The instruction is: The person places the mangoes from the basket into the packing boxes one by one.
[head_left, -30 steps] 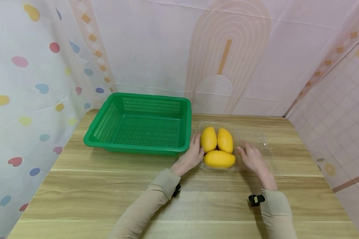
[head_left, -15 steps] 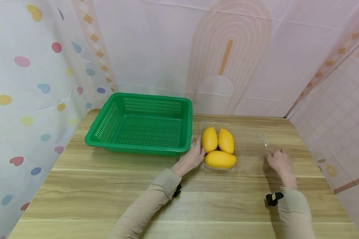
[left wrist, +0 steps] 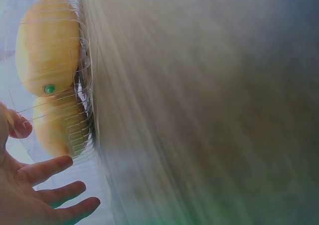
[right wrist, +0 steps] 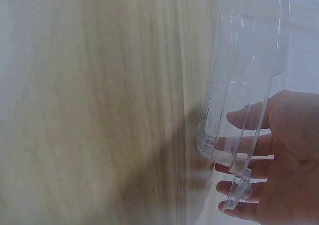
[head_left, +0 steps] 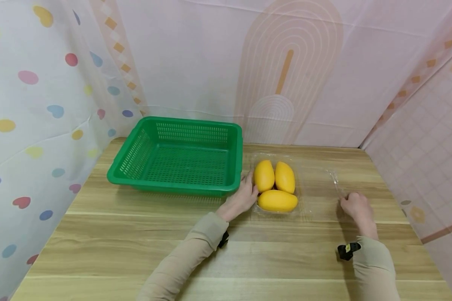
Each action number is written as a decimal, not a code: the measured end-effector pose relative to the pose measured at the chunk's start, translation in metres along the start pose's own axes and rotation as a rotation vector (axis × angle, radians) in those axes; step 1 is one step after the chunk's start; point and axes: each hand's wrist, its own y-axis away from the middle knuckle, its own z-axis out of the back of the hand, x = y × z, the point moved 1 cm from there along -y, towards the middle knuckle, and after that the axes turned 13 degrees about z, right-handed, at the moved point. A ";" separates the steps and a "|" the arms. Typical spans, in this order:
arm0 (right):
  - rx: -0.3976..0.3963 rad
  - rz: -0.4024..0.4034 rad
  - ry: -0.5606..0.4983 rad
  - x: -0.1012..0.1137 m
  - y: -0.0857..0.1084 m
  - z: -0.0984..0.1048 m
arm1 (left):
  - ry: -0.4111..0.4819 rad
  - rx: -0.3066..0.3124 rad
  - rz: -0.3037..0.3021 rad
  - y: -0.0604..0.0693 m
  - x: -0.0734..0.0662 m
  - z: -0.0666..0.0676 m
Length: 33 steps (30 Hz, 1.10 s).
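Three yellow mangoes, a left one (head_left: 264, 176), a right one (head_left: 285, 177) and a front one (head_left: 278, 201), lie in a clear plastic clamshell box (left wrist: 85, 68). Its transparent lid (right wrist: 249, 56) lies folded out to the right. My left hand (head_left: 242, 196) rests against the box's left side, between it and the green basket; its fingers look spread and nearly straight in the left wrist view. My right hand (head_left: 358, 209) holds the lid's outer right edge, with thumb and fingers on either side of the rim in the right wrist view.
An empty green plastic basket (head_left: 173, 187) with slotted walls stands at the back left, close to my left hand. The wood-grain table (head_left: 271, 259) runs back to a patterned cloth wall (head_left: 196, 75). Cloth also hangs at both sides.
My right hand has moved right, from beside the mangoes to the lid's outer edge, shifting only slightly in the last half second. My left hand, the mangoes and the basket stay put.
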 end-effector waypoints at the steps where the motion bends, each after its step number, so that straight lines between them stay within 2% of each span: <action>1: -0.002 0.000 0.001 0.000 0.000 0.000 | -0.005 0.000 -0.001 0.000 0.000 0.000; 10: -0.026 0.030 -0.025 -0.002 -0.001 0.001 | -0.026 -0.018 -0.037 0.001 -0.001 0.002; 22: -0.018 0.069 0.002 0.007 0.006 0.029 | -0.045 -0.006 -0.048 0.001 0.000 0.002; 29: -0.145 0.146 -0.005 0.013 0.009 0.042 | -0.028 0.003 -0.040 0.001 -0.002 0.002; 33: -0.171 0.159 -0.035 0.018 0.010 0.051 | -0.034 0.004 -0.035 0.001 -0.002 0.002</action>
